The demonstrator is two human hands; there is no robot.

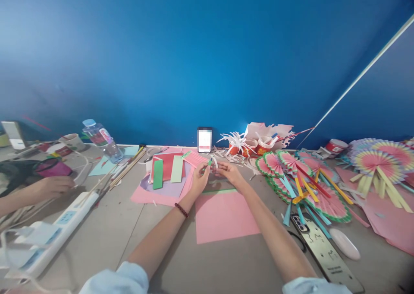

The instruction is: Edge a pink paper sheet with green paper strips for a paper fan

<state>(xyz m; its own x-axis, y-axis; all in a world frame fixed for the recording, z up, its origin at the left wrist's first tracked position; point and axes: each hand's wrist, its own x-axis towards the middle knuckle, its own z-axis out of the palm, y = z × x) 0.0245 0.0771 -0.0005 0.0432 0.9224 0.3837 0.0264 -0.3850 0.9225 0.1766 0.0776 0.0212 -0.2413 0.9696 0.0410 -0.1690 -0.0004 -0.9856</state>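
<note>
My left hand [201, 176] is closed at the middle of the table, its fingers pinched beside a pleated pink paper strip [194, 159] with a green edge. Close to its right, my right hand [229, 172] has its fingers closed on a narrow white strip [214, 163], curved upward. A small green piece shows between the two hands. Below them a pink sheet [226, 218] with a green top edge lies flat. Left of my left hand, a dark green strip [158, 175] and a pale green strip [176, 169] rest on red and purple paper.
A phone [204, 140] stands against the blue wall. Pleated paper fans [294, 166] and a patterned phone [328, 253] lie to the right. On the left are a bottle [102, 139], wooden sticks [127, 169], a power strip [64, 218] and another person's hand [48, 190].
</note>
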